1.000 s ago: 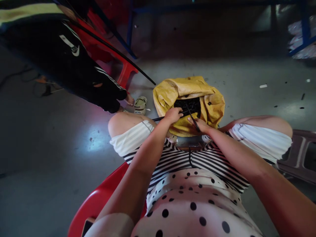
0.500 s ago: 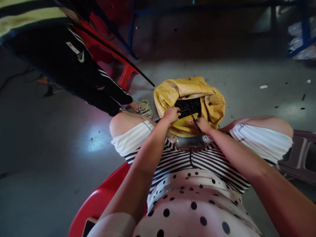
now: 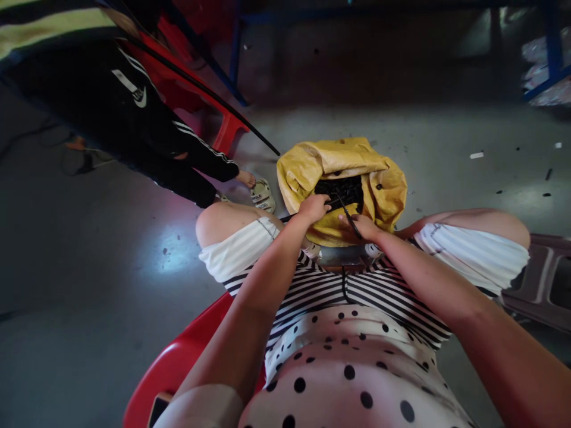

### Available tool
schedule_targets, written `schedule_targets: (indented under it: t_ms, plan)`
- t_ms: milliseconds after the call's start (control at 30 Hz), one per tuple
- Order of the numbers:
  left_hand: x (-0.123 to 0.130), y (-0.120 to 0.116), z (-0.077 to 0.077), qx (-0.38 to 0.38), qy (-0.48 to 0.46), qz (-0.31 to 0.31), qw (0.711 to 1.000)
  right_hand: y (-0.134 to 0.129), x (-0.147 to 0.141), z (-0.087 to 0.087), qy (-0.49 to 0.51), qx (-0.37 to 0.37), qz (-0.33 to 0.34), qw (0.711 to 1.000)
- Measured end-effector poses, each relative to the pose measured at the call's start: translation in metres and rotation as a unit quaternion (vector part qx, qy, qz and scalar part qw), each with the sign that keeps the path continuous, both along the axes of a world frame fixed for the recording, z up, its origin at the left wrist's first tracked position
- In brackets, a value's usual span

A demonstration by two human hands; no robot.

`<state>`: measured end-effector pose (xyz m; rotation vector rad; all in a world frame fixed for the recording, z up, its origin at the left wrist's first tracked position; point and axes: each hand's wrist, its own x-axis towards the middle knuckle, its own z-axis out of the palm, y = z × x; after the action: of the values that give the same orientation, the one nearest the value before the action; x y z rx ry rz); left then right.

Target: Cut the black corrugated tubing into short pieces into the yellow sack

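My left hand (image 3: 313,208) is closed around a thin black strip (image 3: 289,218), which shows on the left below the wrist. Its fingertips reach over the opening of a yellow woven sack (image 3: 343,156). In my right hand (image 3: 364,227) is a pair of dark scissors (image 3: 348,215), their blades pointing up and left across the opening, close to the left fingertips. Many short black pieces (image 3: 350,189) lie inside the sack. The exact meeting point of blades and strip is too dark to make out.
At the left a person in black trousers (image 3: 147,128) stands beside a red chair (image 3: 229,132). A long black rod (image 3: 250,132) slants down toward the sack. Small scraps, one a white piece (image 3: 476,155), dot the floor. A grey-brown stool (image 3: 542,276) stands right.
My left hand has shifted slightly right, toward the scissors. The right hand and scissors have barely moved, and the sack stays in place.
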<state>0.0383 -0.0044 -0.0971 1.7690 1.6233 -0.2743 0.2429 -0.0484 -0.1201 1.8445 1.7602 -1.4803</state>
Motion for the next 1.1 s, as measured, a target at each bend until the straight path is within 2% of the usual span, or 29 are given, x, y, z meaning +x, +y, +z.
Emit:
schedule_targets:
  t_ms: [100,400,533,667,933,1100]
  plan:
    - [0.0,0.0,-0.001,-0.004,0.001,0.001,1.0,0.0,-0.002,0.001,-0.019,0.012,0.014,1.0]
    - [-0.014,0.004,-0.015,0.011,-0.001,0.017,1.0,-0.001,-0.003,0.005,-0.048,0.063,0.018,0.997]
    - [-0.014,0.004,-0.01,0.011,0.016,0.024,1.0,-0.001,0.001,0.002,-0.043,0.063,0.013,0.997]
    - [-0.013,0.005,-0.004,0.017,0.04,0.054,0.998,-0.001,0.004,-0.002,-0.021,0.03,-0.002,0.999]
    - [-0.008,0.002,-0.002,0.019,0.016,0.018,1.0,0.002,0.003,-0.005,-0.02,0.002,-0.004,1.0]
    - [-0.005,0.0,0.004,0.033,0.017,0.023,0.999,0.003,0.004,-0.007,-0.01,-0.004,-0.012,1.0]
